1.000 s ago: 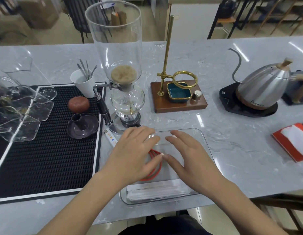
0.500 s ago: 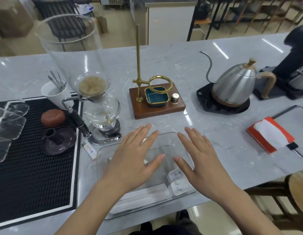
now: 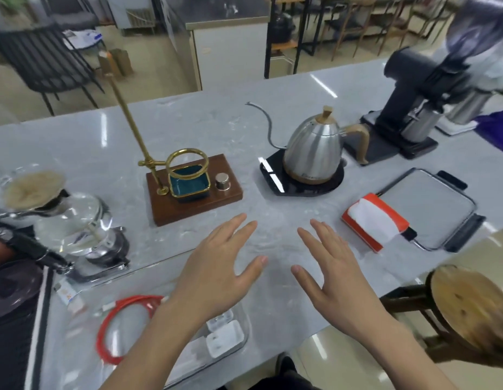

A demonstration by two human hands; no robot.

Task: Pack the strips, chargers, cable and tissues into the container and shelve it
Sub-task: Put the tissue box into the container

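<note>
Both hands were held flat, palms down, above the grey marble counter (image 3: pixel 216 128), with nothing grasped. The left hand (image 3: pixel 216 266) was seen with its fingers spread wide, its wrist passing over the far right part of the clear container (image 3: pixel 239 337); the right hand (image 3: pixel 333 273) was likewise spread wide, over bare counter to the right of the container. The container lay at the near edge of the counter, left of centre. Inside it a coiled red cable (image 3: pixel 115 330) was seen on the left and two white chargers (image 3: pixel 223 332) on the right, just beside each other; pale flat strips (image 3: pixel 195 354) were partly visible beneath the left forearm, blurred. The tissues (image 3: pixel 375 220), a white pack in an orange-red wrapper, lay outside the container, well apart to the right, touching the near left edge of a metal tray (image 3: pixel 430 204). Farther back stood a steel gooseneck kettle (image 3: pixel 313 152) on a black base, a wooden drip stand (image 3: pixel 194 190) with a brass ring, and a black grinder (image 3: pixel 408 99). A glass siphon brewer (image 3: pixel 73 220) stood at the left, and a round wooden stool (image 3: pixel 470 311) was seen at the near right.
</note>
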